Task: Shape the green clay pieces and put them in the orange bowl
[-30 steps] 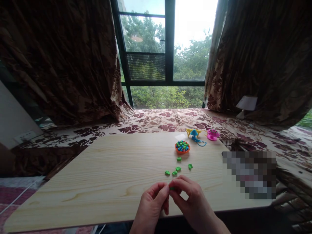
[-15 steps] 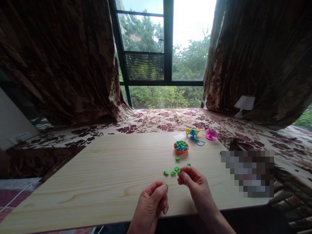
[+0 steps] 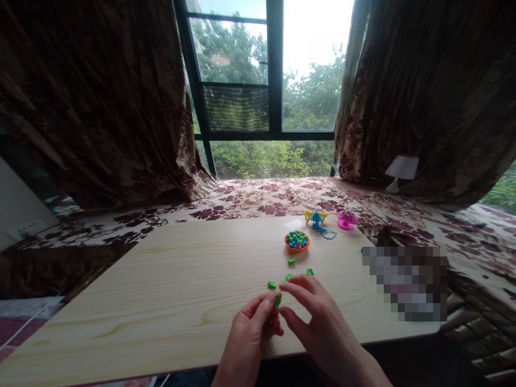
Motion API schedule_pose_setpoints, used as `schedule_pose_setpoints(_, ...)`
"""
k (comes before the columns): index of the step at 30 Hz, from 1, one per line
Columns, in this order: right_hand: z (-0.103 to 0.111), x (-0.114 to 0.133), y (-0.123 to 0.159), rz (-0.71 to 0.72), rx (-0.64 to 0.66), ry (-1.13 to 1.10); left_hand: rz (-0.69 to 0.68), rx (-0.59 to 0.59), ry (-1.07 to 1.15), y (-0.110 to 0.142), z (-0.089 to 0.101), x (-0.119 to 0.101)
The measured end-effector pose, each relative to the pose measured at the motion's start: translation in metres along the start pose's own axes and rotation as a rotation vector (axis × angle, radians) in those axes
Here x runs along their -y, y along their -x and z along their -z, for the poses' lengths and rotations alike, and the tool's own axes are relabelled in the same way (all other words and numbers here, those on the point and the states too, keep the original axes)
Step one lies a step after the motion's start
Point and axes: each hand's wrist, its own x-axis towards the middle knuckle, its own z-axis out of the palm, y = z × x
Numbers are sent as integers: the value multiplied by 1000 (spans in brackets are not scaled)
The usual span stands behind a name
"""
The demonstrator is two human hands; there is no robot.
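My left hand (image 3: 253, 330) is closed in a pinch on a small green bead (image 3: 278, 299) near the front edge of the light wooden table (image 3: 161, 290). Right beside it, my right hand (image 3: 312, 317) has its fingers curled toward that bead, fingertips almost touching it. Several loose green beads (image 3: 289, 277) lie on the table just beyond my hands. Farther back stands a small orange bowl (image 3: 297, 242) filled with green and blue beads.
Behind the bowl lie a blue and yellow toy piece with a blue string (image 3: 318, 220) and a pink toy piece (image 3: 347, 219). A floral cloth (image 3: 250, 199) covers the ledge below the window. A small white lamp (image 3: 400, 171) stands at the right by the curtain.
My right hand went out to the loose green beads, then came back beside my left hand. The left hand kept its pinch on a green bead.
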Motion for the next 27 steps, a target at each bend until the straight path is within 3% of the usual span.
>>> schedule_pose_setpoints(7,-12,5,-4,-83,-60,-250,51,25,60,-2,8,1)
schedule_pose_setpoints(12,-16,8,-3,-83,35,-368,7,-72,45,-2,10,-2)
schedule_pose_setpoints(19,-15,9,-4,-69,4,-353,-17,-62,-15,5,7,-7)
schedule_pose_setpoints(27,-4,10,-2,-12,113,-240,-15,-51,-68,3,11,-5)
